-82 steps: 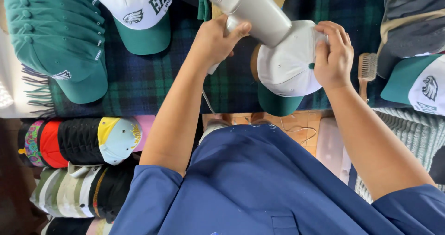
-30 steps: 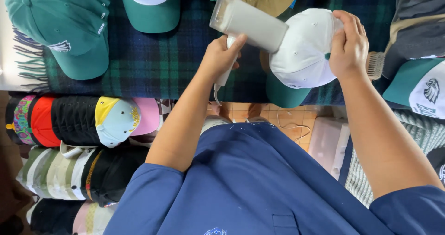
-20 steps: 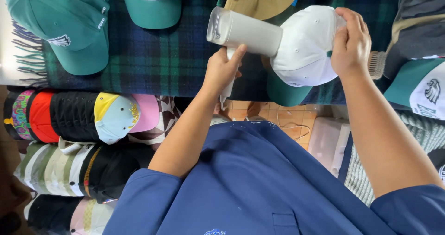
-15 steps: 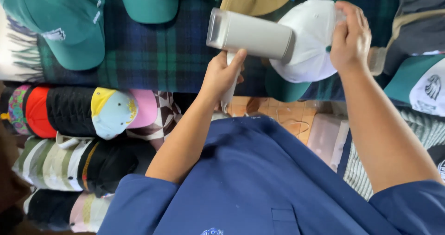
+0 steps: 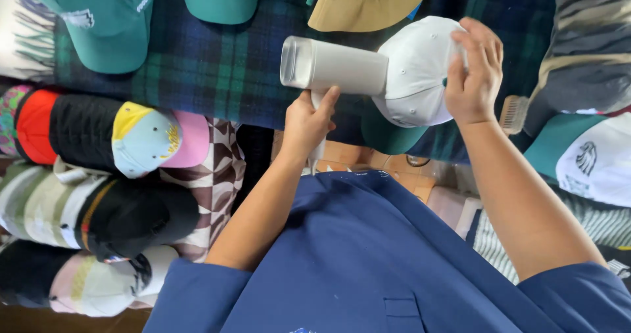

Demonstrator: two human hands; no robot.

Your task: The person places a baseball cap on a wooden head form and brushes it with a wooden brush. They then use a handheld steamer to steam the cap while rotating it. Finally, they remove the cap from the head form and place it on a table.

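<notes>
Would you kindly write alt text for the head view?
Seen from above, the left hand grips a white handheld steamer aimed at a white cap steadied by the right hand. Green caps lie on a plaid cloth.

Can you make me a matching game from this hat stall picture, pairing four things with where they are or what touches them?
Things:
1. white handheld steamer with a grey barrel
2. white cap with a green brim
3. tan bucket hat
4. light blue cap with a yellow panel

Places:
A. lying at the top edge, on the dark tartan cloth
B. held by its handle in the left hand
C. in the row of stacked caps on the left
D. steadied by the right hand

Pairs: 1-B, 2-D, 3-A, 4-C
</notes>
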